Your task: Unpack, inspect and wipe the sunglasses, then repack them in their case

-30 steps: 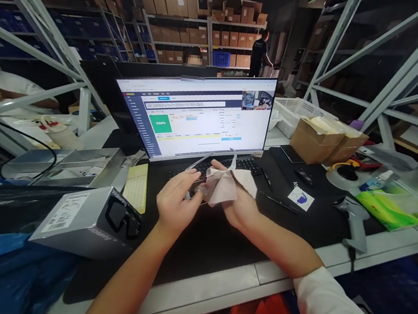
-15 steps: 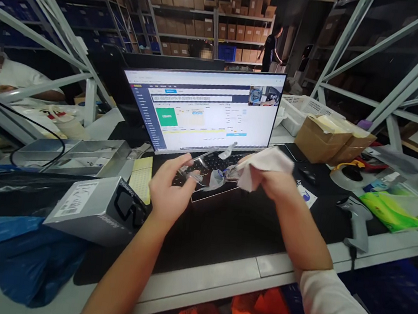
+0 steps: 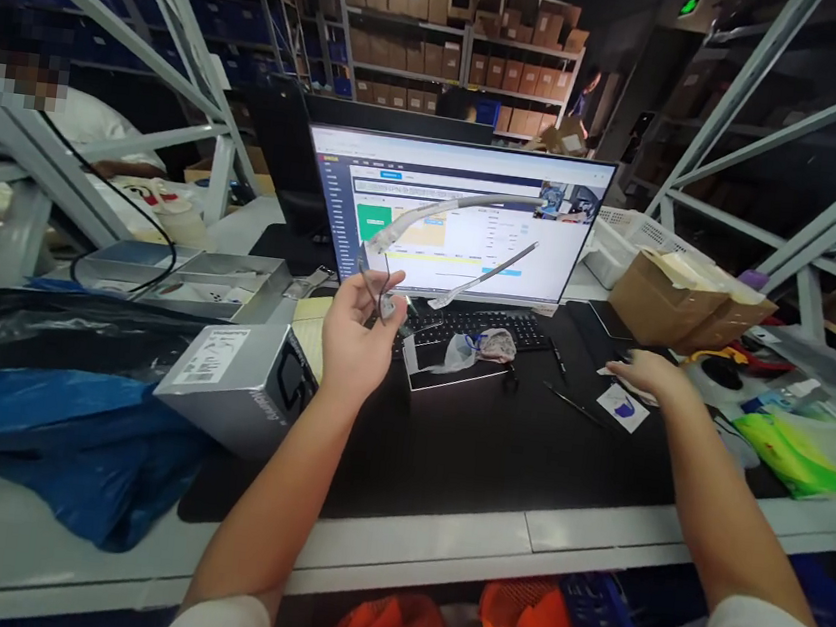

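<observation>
My left hand is closed on a pair of glasses, pinching it near the front. Its two long grey temples, which look sleeved in clear plastic, point away to the right before the monitor. My right hand is stretched out low over the right side of the black mat, fingers extended. Beside it lies a white card with a purple picture. A crumpled clear bag rests in front of the keyboard, between my hands.
A grey box with a glasses picture stands left of my left arm, near blue plastic. Thin dark sticks lie on the mat. Cardboard boxes and a green packet are at right. A person in white sits far left.
My left hand has lifted the glasses in front of the screen. My right hand has moved away to the right, and the white cloth it held is no longer seen in it.
</observation>
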The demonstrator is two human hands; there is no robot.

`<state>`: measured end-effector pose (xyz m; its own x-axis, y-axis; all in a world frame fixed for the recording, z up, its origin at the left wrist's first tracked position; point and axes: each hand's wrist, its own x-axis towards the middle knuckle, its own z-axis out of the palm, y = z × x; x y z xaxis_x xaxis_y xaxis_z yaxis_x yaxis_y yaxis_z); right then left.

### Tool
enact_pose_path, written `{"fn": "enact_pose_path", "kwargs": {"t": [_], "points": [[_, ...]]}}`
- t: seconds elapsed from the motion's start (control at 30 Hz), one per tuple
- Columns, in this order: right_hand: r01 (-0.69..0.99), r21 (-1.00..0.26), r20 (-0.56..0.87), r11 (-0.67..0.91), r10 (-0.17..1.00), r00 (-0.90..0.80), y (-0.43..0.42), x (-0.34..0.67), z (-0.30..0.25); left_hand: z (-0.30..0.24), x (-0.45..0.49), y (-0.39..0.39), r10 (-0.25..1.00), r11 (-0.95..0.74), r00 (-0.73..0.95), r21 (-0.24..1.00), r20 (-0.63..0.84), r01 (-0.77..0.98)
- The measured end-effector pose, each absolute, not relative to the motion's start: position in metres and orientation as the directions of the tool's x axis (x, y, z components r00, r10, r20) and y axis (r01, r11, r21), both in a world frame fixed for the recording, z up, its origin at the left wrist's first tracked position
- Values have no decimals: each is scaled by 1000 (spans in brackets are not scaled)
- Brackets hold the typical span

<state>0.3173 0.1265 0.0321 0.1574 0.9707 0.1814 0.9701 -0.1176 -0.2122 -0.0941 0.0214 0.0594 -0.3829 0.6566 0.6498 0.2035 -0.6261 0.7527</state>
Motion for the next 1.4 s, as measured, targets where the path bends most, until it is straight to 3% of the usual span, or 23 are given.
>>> {"fn": "enact_pose_path", "kwargs": {"t": [0.07, 0.1, 0.17, 0.27, 0.37, 0.5, 0.6, 0.67, 0.73, 0.8, 0.9, 1.0, 1.13, 1.3, 1.4], "points": [[970, -243, 176, 30, 984, 13, 112, 274, 34, 58, -96, 25, 667, -623, -396, 764, 631, 167], [937, -293, 214, 188, 968, -128, 103, 247, 37, 58, -96, 26, 675, -619, -403, 772, 618, 146], [770, -395, 317, 500, 861, -397, 83, 188, 41, 57, -98, 28, 693, -609, -412, 786, 592, 106], [606, -356, 380, 711, 703, -602, 64, 104, 42, 58, -100, 28, 709, -595, -422, 800, 565, 71], [695, -276, 318, 664, 745, -586, 71, 44, 32, 61, -103, 25, 708, -591, -434, 804, 557, 67], [739, -372, 173, 561, 825, -539, 98, 15, 18, 63, -108, 22, 699, -604, -447, 796, 558, 50], [703, -449, 211, 552, 830, -516, 108, 29, 19, 64, -109, 21, 698, -623, -445, 782, 561, 9], [600, -602, 283, 527, 844, -456, 109, 51, 26, 64, -105, 19, 720, -627, -425, 777, 549, -59], [356, -799, 348, 485, 855, -384, 105, 77, 36, 65, -99, 16, 771, -600, -382, 782, 509, -169], [95, -892, 395, 443, 863, -316, 101, 103, 47, 67, -92, 14, 832, -542, -315, 792, 457, -281], [-9, -877, 470, 481, 854, -223, 94, 135, 59, 66, -84, 13, 890, -456, -209, 807, 406, -376], [74, -808, 570, 585, 807, -157, 90, 154, 62, 61, -80, 15, 933, -351, -71, 843, 354, -408], [185, -656, 698, 732, 681, -221, 83, 161, 63, 50, -75, 18, 932, -271, 131, 891, 338, -364], [173, -674, 649, 718, 687, -327, 71, 159, 66, 37, -62, 18, 879, -315, 267, 901, 396, -298], [219, -670, 666, 710, 704, -247, 68, 154, 62, 30, -57, 18, 870, -293, 313, 911, 380, -291]]}}
